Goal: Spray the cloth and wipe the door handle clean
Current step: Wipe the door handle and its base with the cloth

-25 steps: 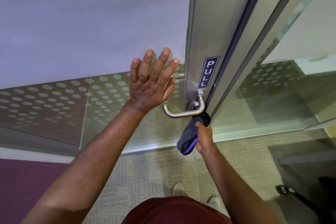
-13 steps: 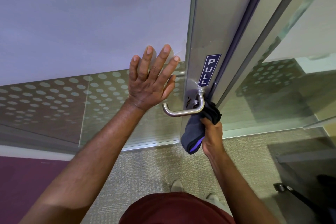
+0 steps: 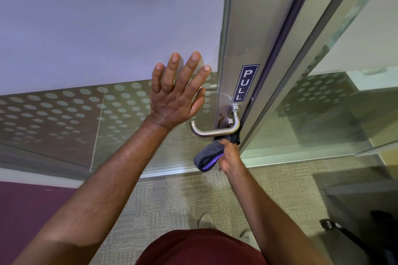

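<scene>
Mid-wipe: right hand [image 3: 229, 158] grips grey cloth [image 3: 207, 156] under lever handle [image 3: 215, 132], left hand [image 3: 175, 94] spread flat on glass; next, top side and grip end.

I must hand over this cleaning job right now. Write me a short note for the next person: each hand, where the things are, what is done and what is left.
Left hand: open, fingers spread, flat on the glass panel beside the door handle.
Right hand: grips the grey cloth with purple edge, bunched and pressed up under the handle near its base.
PULL sign sits just above the handle.
No spray bottle is in view; I cannot tell whether the cloth is damp.
Done: cloth is at the handle's underside.
Left: probably the top, the free end and the base plate.
</scene>
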The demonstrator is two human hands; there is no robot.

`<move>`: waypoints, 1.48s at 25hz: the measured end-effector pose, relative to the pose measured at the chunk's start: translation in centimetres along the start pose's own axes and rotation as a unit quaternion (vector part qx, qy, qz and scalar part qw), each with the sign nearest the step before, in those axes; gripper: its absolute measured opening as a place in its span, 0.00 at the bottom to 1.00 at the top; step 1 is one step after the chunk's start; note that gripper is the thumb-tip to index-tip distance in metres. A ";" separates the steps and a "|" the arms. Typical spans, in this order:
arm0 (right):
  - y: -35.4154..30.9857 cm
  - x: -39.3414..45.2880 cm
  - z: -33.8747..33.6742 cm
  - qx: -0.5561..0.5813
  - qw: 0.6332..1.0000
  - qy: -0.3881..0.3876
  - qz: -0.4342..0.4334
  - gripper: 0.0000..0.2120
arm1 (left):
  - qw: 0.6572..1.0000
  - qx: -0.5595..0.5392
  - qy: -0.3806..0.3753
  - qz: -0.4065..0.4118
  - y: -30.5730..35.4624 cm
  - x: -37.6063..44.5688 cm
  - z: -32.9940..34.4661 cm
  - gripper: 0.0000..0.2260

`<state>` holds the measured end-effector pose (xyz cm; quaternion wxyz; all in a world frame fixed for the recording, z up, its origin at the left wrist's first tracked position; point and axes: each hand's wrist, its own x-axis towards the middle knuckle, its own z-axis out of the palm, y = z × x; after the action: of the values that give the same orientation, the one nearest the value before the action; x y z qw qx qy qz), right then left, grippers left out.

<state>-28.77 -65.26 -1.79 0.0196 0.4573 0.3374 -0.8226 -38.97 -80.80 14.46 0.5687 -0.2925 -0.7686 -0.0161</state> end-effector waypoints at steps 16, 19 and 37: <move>-0.6 -1.7 -1.5 0.079 0.991 -0.103 0.030 0.06 | 1.000 -0.004 -0.005 -0.003 0.0 0.1 -0.2 0.35; -1.0 -0.6 -1.2 0.070 0.994 -0.044 0.073 0.09 | 1.000 -0.008 -0.013 -0.003 0.0 0.1 -0.3 0.34; -1.5 0.3 1.0 0.219 0.965 0.048 0.135 0.08 | 1.000 -0.015 -0.014 -0.003 0.0 0.1 -0.3 0.33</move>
<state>-30.16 -64.60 -0.89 0.0135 0.5311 0.0848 -0.8429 -38.75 -80.87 14.68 0.5533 -0.2991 -0.7770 -0.0251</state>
